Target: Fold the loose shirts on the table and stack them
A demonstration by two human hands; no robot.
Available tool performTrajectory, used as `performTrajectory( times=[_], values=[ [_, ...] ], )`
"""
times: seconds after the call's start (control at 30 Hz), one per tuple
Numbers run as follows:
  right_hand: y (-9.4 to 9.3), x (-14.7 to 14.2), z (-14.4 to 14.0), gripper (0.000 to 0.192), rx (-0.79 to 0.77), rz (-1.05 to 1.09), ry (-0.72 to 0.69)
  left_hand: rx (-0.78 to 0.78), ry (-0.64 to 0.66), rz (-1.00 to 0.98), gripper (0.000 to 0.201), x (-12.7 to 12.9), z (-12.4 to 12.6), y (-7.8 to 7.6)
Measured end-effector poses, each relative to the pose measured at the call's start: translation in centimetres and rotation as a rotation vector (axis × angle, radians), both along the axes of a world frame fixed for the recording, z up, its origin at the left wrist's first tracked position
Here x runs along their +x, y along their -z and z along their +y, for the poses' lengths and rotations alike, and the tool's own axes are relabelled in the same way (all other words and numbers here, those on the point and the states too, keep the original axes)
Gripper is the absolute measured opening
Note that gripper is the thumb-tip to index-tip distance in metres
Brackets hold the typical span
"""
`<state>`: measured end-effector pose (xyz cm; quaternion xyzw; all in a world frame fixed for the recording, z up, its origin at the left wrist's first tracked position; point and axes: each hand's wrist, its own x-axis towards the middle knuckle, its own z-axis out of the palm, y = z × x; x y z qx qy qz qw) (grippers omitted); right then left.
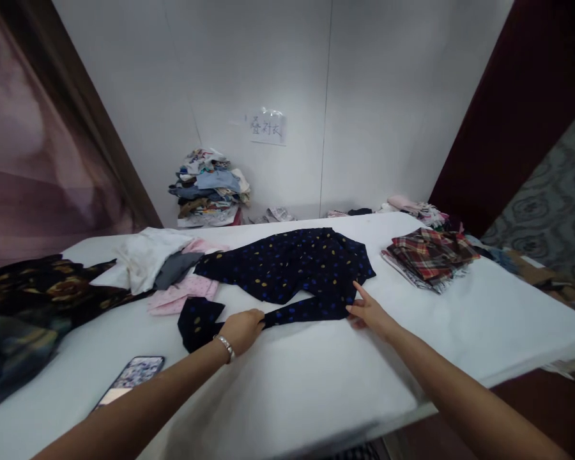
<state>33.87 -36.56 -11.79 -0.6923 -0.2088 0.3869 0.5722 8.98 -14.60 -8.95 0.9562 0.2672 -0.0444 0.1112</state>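
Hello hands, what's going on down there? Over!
Left hand gripping sleeve of dark dotted shirt. Right hand open, pressing its edge. Phone beside left arm.

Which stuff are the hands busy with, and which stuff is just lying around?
Busy with:
dotted navy shirt
left hand, gripping its sleeve
right hand, pressing its edge

Lying around:
phone
plaid pile
pink and white clothes
heap by wall

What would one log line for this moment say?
left hand: gripping shirt sleeve | right hand: flat on shirt hem | table: phone lying nearby
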Motion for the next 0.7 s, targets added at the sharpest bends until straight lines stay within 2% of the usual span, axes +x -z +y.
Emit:
performTrajectory(
  times=[0.1,0.2,0.27,0.33,0.4,0.43,0.5,0.57,0.63,0.7],
  values=[
    [0.1,-2.1,0.1,0.102,0.038,-0.093,-0.116,-0.209,-0.001,-0.242,0.022,2.4,-1.8,-1.7],
    [0.1,-4.7,0.6,0.105,0.126,-0.136,-0.266,-0.365,0.150,-0.467,0.020,5.7,-5.7,-3.3],
    [0.0,-5.7,1.1,0.088,0.172,-0.137,-0.275,-0.419,0.248,-0.537,0.020,8.0,-8.1,-3.8],
    [-0.4,-5.5,1.6,0.056,0.197,-0.105,-0.177,-0.502,0.308,-0.575,0.020,10.0,-9.2,-3.8],
    [-1.4,-3.6,1.5,0.031,0.232,-0.035,-0.006,-0.536,0.321,-0.630,0.023,11.2,-8.2,-3.5],
    [-2.0,-2.2,1.3,0.026,0.271,0.004,0.083,-0.497,0.305,-0.658,0.025,11.4,-7.0,-3.2],
    [-3.4,1.5,0.4,0.022,0.394,0.062,0.238,-0.306,0.221,-0.649,0.027,11.0,-3.6,-2.4],
    [-4.6,5.0,-0.8,0.022,0.529,0.089,0.345,-0.080,0.100,-0.501,0.030,9.8,0.0,-1.2],
    [-5.2,7.5,-1.9,0.019,0.582,0.119,0.392,0.063,0.009,-0.304,0.040,8.4,2.8,0.4],
    [-5.1,8.0,-2.4,0.019,0.546,0.159,0.331,0.142,-0.051,-0.159,0.048,7.2,4.3,1.8]
  ],
)
